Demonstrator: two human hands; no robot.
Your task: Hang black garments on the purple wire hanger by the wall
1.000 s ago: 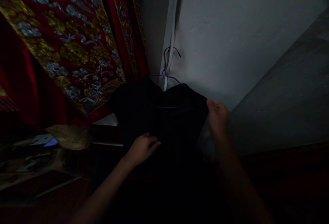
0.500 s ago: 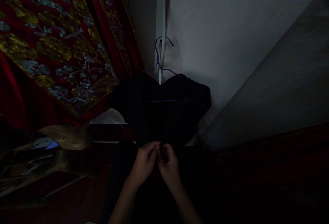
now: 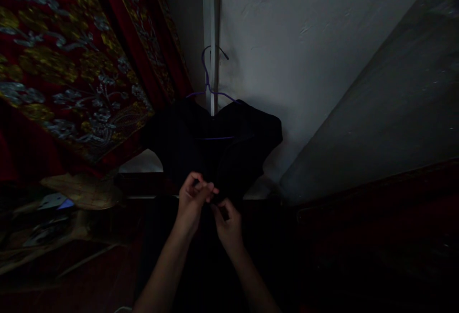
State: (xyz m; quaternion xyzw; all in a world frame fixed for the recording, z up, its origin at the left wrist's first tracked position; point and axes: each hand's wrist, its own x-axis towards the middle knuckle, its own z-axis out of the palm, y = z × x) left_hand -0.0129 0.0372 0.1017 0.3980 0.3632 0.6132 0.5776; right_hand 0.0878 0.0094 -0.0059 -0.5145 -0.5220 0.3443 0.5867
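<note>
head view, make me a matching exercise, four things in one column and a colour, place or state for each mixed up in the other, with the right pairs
1. hanger
2. dark garment
3. left hand
4. red cloth

A. gold and silver patterns
B. purple, its hook by a pale vertical strip
C. draped over the hanger
D. at the garment's front, beside the right hand

Pairs: 1-B, 2-C, 3-D, 4-A

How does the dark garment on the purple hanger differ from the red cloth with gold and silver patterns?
The dark fabric garment looks plain; the red cloth bears shiny gold and silver patterns. The garment hangs from a thin purple hanger; the cloth's support is out of view. Both are fabric.
</note>
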